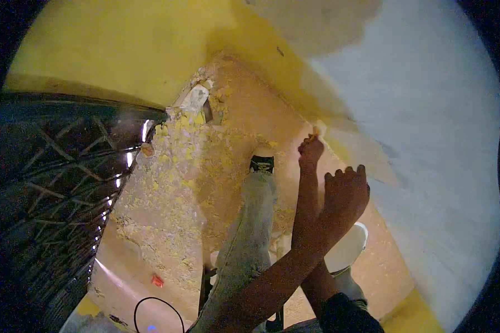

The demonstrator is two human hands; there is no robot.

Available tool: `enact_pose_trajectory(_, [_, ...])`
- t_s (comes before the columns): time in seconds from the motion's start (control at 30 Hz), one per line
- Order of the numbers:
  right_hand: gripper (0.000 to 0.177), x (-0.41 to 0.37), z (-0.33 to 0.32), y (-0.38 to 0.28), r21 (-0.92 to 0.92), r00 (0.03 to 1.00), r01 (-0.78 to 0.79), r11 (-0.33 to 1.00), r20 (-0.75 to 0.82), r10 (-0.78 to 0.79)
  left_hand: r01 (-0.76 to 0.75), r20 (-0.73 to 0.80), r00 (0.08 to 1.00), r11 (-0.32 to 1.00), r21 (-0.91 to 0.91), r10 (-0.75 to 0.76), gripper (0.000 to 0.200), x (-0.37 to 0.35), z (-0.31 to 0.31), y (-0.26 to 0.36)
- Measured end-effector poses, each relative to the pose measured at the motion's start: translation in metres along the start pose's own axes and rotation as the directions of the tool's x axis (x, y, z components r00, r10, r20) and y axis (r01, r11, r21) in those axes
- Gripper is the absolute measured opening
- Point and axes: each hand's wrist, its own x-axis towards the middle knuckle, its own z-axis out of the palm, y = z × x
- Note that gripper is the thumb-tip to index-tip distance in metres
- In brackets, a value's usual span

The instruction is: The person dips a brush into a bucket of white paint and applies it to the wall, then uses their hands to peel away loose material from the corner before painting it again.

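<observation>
My forearms cross in front of me. My right hand (311,149), at the end of the arm with the dark sleeve (350,313), is closed round a small tool with a pale end (319,130). It sits low at the base of the wall on the right; the tool's kind is too blurred to tell. Nearer to me, my left hand (347,193) has its fingers curled, its back towards me, close to the same wall. Its palm is hidden, and I cannot make out what it holds. Below it shows a pale round-edged thing (347,247).
Yellow and whitish flakes (166,177) cover much of the floor. A dark lattice gate (66,166) stands left, a pale block (194,100) lies in the far corner. A red scrap (158,280) and black cable loop (158,299) lie lower left. My dark shoe (261,164) is ahead.
</observation>
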Motion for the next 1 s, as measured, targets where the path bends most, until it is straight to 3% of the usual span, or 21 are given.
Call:
enact_pose_trajectory(0.03, [0.027, 0.001, 0.002, -0.002, 0.002, 1.000, -0.014, 1.000, -0.002, 0.014, 0.009, -0.004, 1.000, 1.000, -0.003, -0.009, 0.028, 0.003, 0.010, 0.000])
enact_pose_trajectory(0.1, [0.027, 0.001, 0.002, -0.007, 0.015, 0.999, -0.034, 0.999, 0.013, 0.033, -0.299, -0.358, 0.910, 0.929, -0.219, 0.208, 0.020, 0.008, 0.036, -0.003])
enact_pose_trajectory(0.13, [0.027, -0.004, 0.008, -0.013, 0.029, 0.999, -0.044, 0.999, 0.024, 0.044, -0.293, -0.352, 0.913, 0.931, -0.217, 0.205, 0.020, 0.009, 0.030, -0.001])
enact_pose_trajectory(0.2, [0.027, -0.024, 0.028, -0.032, 0.077, 0.996, -0.059, 0.995, 0.075, 0.053, -0.456, -0.433, 0.864, 0.760, -0.463, 0.255, 0.020, 0.016, 0.013, 0.007])
enact_pose_trajectory(0.23, [0.027, -0.038, 0.036, -0.041, 0.122, 0.992, -0.062, 0.991, 0.115, 0.047, -0.405, -0.331, 0.909, 0.723, -0.559, 0.254, 0.015, 0.016, 0.004, 0.009])
enact_pose_trajectory(0.33, [0.028, -0.070, 0.054, -0.051, 0.239, 0.966, -0.088, 0.967, 0.258, 0.024, -0.446, -0.376, 0.886, 0.723, -0.527, 0.273, 0.014, 0.018, -0.004, 0.009])
enact_pose_trajectory(0.37, [0.028, -0.070, 0.060, -0.049, 0.207, 0.971, -0.044, 0.977, 0.240, -0.007, -0.452, -0.378, 0.883, 0.719, -0.529, 0.277, 0.014, 0.018, -0.004, 0.011])
enact_pose_trajectory(0.43, [0.030, -0.052, 0.064, -0.026, -0.055, 0.990, 0.131, 0.990, 0.056, -0.128, -0.467, -0.397, 0.875, 0.697, -0.544, 0.276, 0.013, 0.017, -0.003, 0.013])
enact_pose_trajectory(0.53, [0.026, -0.002, 0.048, 0.014, -0.182, 0.974, 0.217, 0.959, -0.031, -0.226, -0.482, -0.399, 0.865, 0.730, -0.485, 0.305, 0.012, 0.015, 0.001, 0.012])
enact_pose_trajectory(0.67, [0.034, 0.048, -0.002, 0.075, -0.072, 0.966, 0.257, 0.964, 0.025, -0.256, -0.451, -0.360, 0.883, 0.755, -0.476, 0.301, 0.013, 0.017, 0.006, 0.012])
enact_pose_trajectory(0.73, [0.035, 0.041, -0.019, 0.088, -0.049, 0.993, -0.099, 0.994, 0.056, 0.102, -0.440, -0.381, 0.884, 0.758, -0.481, 0.272, 0.013, 0.015, 0.010, 0.013])
enact_pose_trajectory(0.77, [0.034, 0.036, -0.027, 0.092, -0.203, 0.984, -0.137, 0.970, 0.085, 0.156, -0.439, -0.376, 0.885, 0.759, -0.482, 0.273, 0.013, 0.015, 0.009, 0.013])
enact_pose_trajectory(0.8, [0.034, 0.034, -0.035, 0.097, -0.202, 0.985, -0.137, 0.970, 0.079, 0.155, -0.433, -0.357, 0.889, 0.775, -0.460, 0.285, 0.013, 0.014, 0.009, 0.013])
enact_pose_trajectory(0.87, [0.034, 0.032, -0.043, 0.100, -0.004, 0.920, -0.391, 0.920, -0.017, 0.391, -0.434, -0.338, 0.891, 0.786, -0.440, 0.302, 0.013, 0.012, 0.009, 0.014])
enact_pose_trajectory(0.9, [0.035, 0.031, -0.043, 0.102, -0.111, 0.913, -0.397, 0.911, -0.145, 0.381, -0.425, -0.331, 0.893, 0.808, -0.407, 0.303, 0.013, 0.012, 0.011, 0.014])
enact_pose_trajectory(0.93, [0.035, 0.031, -0.044, 0.098, -0.110, 0.917, -0.388, 0.915, -0.149, 0.371, -0.419, -0.324, 0.895, 0.829, -0.372, 0.307, 0.013, 0.012, 0.012, 0.015])
enact_pose_trajectory(1.0, [0.035, 0.021, -0.039, 0.079, 0.036, 0.913, -0.319, 0.947, -0.257, 0.317, -0.414, -0.299, 0.901, 0.828, -0.378, 0.314, 0.013, 0.014, 0.017, 0.016])
